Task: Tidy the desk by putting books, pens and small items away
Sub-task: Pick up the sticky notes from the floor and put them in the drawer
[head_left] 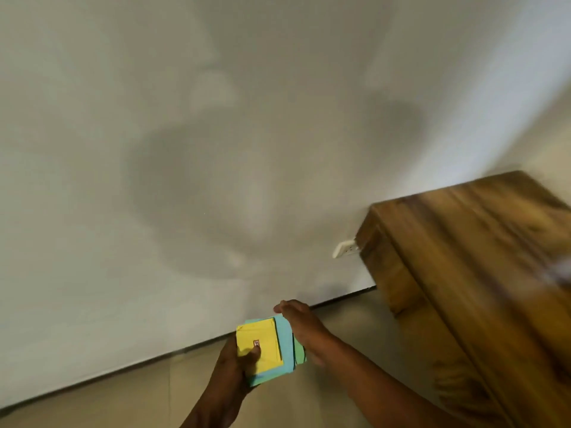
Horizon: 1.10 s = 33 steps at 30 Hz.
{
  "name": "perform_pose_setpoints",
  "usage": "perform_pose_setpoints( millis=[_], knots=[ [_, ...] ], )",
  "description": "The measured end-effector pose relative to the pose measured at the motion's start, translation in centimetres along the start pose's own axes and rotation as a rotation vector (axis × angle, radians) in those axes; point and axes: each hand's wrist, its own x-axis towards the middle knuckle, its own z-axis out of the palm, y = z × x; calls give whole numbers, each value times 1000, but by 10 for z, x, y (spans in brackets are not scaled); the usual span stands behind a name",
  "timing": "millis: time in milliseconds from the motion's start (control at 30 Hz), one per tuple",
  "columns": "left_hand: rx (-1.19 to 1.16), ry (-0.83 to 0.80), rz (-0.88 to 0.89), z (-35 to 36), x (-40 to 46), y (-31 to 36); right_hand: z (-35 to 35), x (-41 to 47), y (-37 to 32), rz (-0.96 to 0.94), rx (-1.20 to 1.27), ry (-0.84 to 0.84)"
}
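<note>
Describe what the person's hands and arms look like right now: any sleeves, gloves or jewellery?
Both hands, left hand and right hand, are bare, no gloves. Both forearms are uncovered to the frame edge, no sleeves in view. No watch, ring or bracelet shows, though the picture is blurred.

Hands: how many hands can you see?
2. The left hand holds the yellow, blue and green paper stack from below; the right hand touches its right edge.

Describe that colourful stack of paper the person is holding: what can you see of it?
The small stack of square paper sheets has a yellow sheet on top bearing a tiny red mark, light blue beneath, and green peeking out at the right. It looks thin and flat, slightly fanned and tilted. The left hand holds it from below, thumb pressed on the yellow sheet; the right hand rests against its right edge. It is held above the floor, near the wall.
</note>
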Motion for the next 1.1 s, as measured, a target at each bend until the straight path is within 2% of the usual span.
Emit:
perform_pose_setpoints(
  millis=[100, 200, 333, 400, 533, 767, 967, 1100],
  knots=[
    [87, 24, 49, 46, -13, 32, -22, -45, -20, 26, 165, 223],
    [124, -91, 76, 92, -29, 55, -56, -84, -34, -30, 308, 320],
    [167, -267, 134, 154, -38, 63, -106, -123, -34, -109, 262, 446],
    [235, -300, 159, 189, -41, 59, -134, -138, -25, -111, 264, 505],
    [411, -320, 239, 260, -40, 42, -192, -168, 1, -107, 227, 592],
    [594, -415, 376, 370, -24, -28, -275, -203, 88, -50, 377, 864],
    [782, -508, 494, 442, -10, -75, -315, -211, 151, -11, 465, 1107],
    [858, -584, 533, 464, 0, -101, -328, -212, 185, -6, 489, 1190]
  ],
)
